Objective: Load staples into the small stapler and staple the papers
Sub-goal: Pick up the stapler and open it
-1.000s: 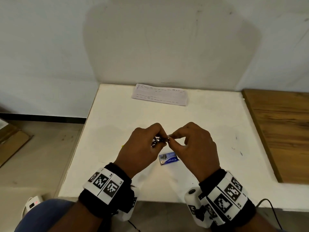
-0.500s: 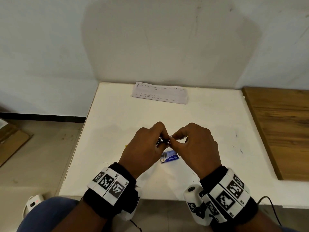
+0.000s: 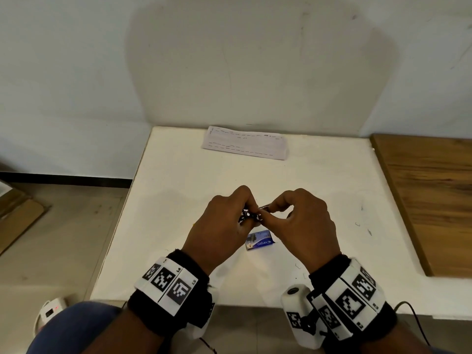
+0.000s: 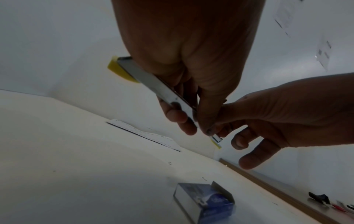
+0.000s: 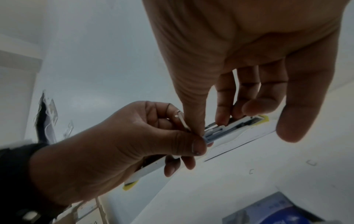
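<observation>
gripping stapler (image 3: 249, 216) in left hand (image 3: 219, 226); right hand (image 3: 304, 226) pinching its pulled-out tray (image 5: 235, 124).

A white surface (image 3: 178, 190) stands pushed into the corner of two pale, scuffed walls (image 3: 76, 72) — a broad soft shadow falls on the wall behind it. A brown wooden board (image 3: 434, 200) lies along its right side. Left, a beige floor (image 3: 63, 238) meets a dark skirting strip (image 3: 63, 179).

White table (image 3: 178, 190); wooden board (image 3: 431, 195) to its right, power strip (image 3: 48, 311) on floor
</observation>
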